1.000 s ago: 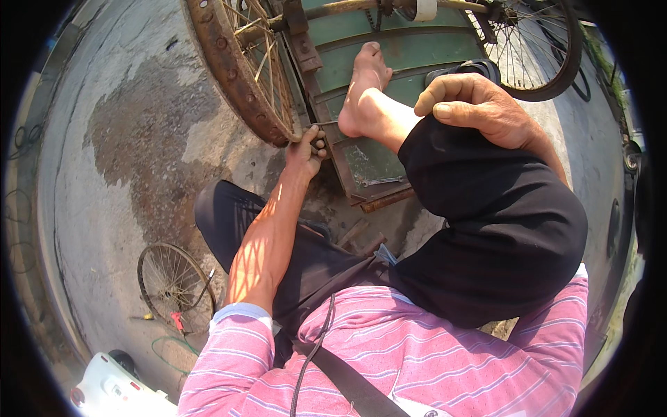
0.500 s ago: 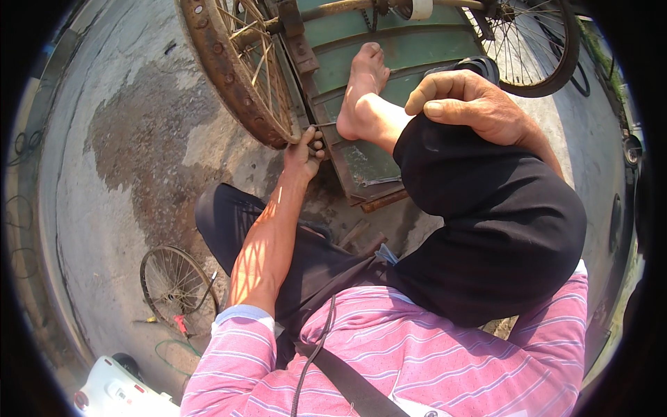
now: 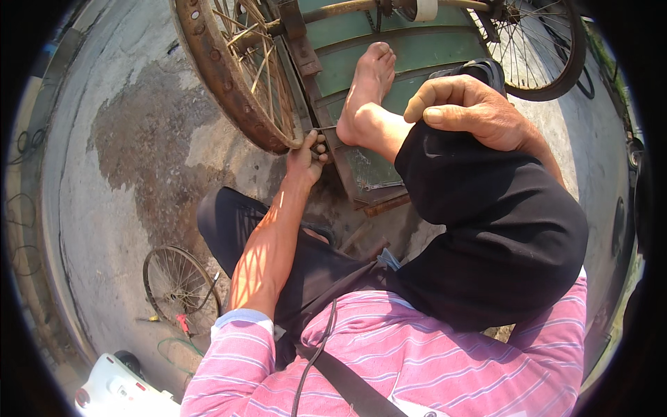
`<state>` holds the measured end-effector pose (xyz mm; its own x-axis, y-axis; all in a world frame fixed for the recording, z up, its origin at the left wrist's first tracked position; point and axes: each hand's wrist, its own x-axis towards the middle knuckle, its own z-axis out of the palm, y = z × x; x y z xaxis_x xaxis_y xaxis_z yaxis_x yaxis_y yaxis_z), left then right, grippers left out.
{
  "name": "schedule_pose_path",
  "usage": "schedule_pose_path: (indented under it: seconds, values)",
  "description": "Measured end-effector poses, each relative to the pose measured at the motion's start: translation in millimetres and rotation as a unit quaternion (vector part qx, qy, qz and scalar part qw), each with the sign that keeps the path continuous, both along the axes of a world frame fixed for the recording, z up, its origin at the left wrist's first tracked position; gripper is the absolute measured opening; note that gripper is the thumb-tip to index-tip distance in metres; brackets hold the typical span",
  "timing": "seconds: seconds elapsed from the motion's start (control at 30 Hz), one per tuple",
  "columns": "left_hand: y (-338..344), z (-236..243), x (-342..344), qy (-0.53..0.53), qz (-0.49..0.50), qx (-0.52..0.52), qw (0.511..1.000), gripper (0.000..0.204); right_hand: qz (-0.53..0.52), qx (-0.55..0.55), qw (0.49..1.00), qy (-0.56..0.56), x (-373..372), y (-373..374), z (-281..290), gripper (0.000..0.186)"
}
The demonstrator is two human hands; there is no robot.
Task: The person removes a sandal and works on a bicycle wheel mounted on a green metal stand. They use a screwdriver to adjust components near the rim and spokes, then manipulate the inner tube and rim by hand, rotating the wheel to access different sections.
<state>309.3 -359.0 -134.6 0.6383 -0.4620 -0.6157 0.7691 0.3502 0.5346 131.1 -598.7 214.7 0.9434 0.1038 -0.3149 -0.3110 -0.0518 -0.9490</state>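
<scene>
My left hand point(image 3: 310, 156) is curled at the lower end of a rusty, spoked wheel rim point(image 3: 221, 80), with a thin metal rod point(image 3: 328, 128) reaching from it toward my bare foot point(image 3: 368, 94). What exactly sits within those fingers is partly hidden. My foot lies on a green ribbed metal panel point(image 3: 342, 45) beside the wheel. My right hand point(image 3: 472, 111) rests over my raised knee point(image 3: 445, 170) in dark trousers, fingers bent around its top. A rusty axle point(image 3: 326, 10) with a chain crosses the top of the view.
A black-tyred wheel point(image 3: 545, 80) stands upper right, near a dark sandal point(image 3: 486, 73). On the stained concrete point(image 3: 104, 222) at lower left lie a spoked wheel point(image 3: 170, 278), a red-handled tool point(image 3: 183, 324) and a green hose or wire point(image 3: 170, 342). A white object point(image 3: 118, 389) is at the bottom left.
Very little differs. The view and the rusty wheel sit slightly shifted, while both my hands keep the same grip and position.
</scene>
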Motion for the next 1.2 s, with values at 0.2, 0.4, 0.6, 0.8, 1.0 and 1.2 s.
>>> schedule_pose_path:
  seconds: [0.2,0.4,0.6,0.8,1.0,1.2]
  values:
    - [-3.5,1.8,1.3,0.006,-0.004,0.004,1.000,0.014,0.010,0.037,0.999,0.011,2.1,-0.8,-1.5,0.030]
    - [-8.2,4.3,-2.3,0.007,0.016,0.020,1.000,0.014,0.053,-0.034,0.997,0.049,17.6,2.4,-9.5,0.029]
    - [-12.3,12.7,-6.3,0.015,0.024,-0.006,1.000,0.015,0.240,-0.284,0.928,0.041,58.6,19.5,-16.3,0.027]
    - [-11.8,20.3,-9.9,0.017,0.027,0.001,0.999,0.019,0.310,-0.395,0.864,0.027,95.0,16.9,-52.1,0.026]
    - [-11.5,29.5,-14.7,0.019,0.030,-0.005,0.999,0.019,0.352,-0.429,0.832,-0.009,104.2,22.1,-85.2,0.026]
    - [-11.3,24.6,-12.9,0.023,0.023,-0.014,0.999,0.018,0.303,-0.506,0.799,-0.116,81.9,35.7,-111.6,0.021]
